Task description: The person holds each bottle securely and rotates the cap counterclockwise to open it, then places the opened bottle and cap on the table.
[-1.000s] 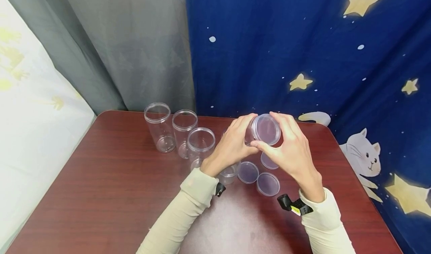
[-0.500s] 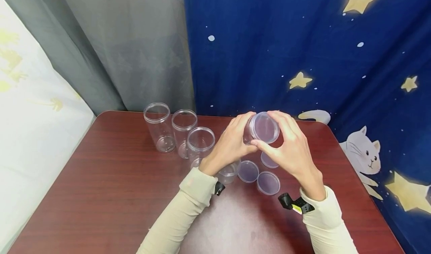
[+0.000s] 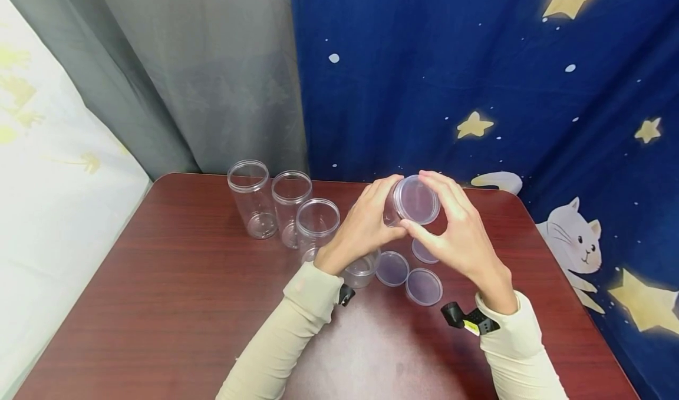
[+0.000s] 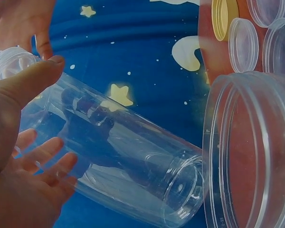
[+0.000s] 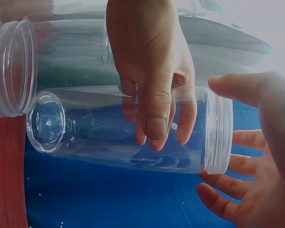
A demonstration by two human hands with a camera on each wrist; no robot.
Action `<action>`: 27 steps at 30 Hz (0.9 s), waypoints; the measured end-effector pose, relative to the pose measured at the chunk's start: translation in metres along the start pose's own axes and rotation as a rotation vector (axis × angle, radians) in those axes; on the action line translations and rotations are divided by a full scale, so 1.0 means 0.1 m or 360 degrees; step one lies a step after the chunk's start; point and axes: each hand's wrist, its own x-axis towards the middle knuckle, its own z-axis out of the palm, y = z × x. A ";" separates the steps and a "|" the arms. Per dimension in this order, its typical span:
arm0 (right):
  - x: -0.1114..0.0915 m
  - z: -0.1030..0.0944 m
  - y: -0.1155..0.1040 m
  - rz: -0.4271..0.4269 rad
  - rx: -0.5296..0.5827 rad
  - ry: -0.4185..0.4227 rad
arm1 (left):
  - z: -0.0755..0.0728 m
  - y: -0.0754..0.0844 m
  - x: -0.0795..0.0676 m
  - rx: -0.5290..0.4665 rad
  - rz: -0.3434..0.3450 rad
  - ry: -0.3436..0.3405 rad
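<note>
A tall clear plastic jar [image 4: 128,152] is raised over the table, its capped end toward me in the head view. My left hand [image 3: 366,223] grips the jar's body, thumb on one side and fingers round the other, as the right wrist view shows. On the jar's mouth sits a translucent lid [image 3: 418,200]. My right hand [image 3: 460,238] holds this lid by its rim, thumb at the lower edge and fingers along the far side. In the right wrist view the lid [image 5: 219,137] lies flush over the jar's end.
Three uncapped jars [image 3: 249,202] stand in a slanting row left of my hands. Another jar [image 3: 359,273] is partly hidden by my left wrist. Several loose lids [image 3: 424,287] lie on the red-brown table [image 3: 175,306], including a yellowish one [image 4: 225,19]. Curtains [image 3: 398,93] hang behind.
The held jar and both hands have risen very slightly in the head view. My right fingers have shifted a little round the lid's rim.
</note>
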 end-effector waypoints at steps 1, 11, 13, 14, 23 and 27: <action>0.00 0.00 0.00 -0.0002 0.0000 -0.0008 | 0.00 0.00 0.00 0.0001 0.0001 -0.0001; -0.01 -0.03 -0.02 -0.0004 0.0011 -0.0077 | 0.01 0.01 0.00 -0.0002 -0.0005 -0.0015; -0.01 -0.04 -0.02 -0.0001 0.0013 -0.0094 | 0.01 0.01 0.00 -0.0006 -0.0002 -0.0018; -0.01 -0.04 -0.02 0.0002 0.0012 -0.0104 | 0.01 0.01 0.00 -0.0002 0.0001 -0.0017; 0.00 -0.05 -0.05 0.0114 -0.0089 -0.0087 | 0.00 0.02 0.01 0.0007 0.0022 0.0004; 0.00 -0.04 -0.04 0.0205 -0.0172 0.0009 | 0.01 0.03 0.01 0.0006 0.0013 0.0003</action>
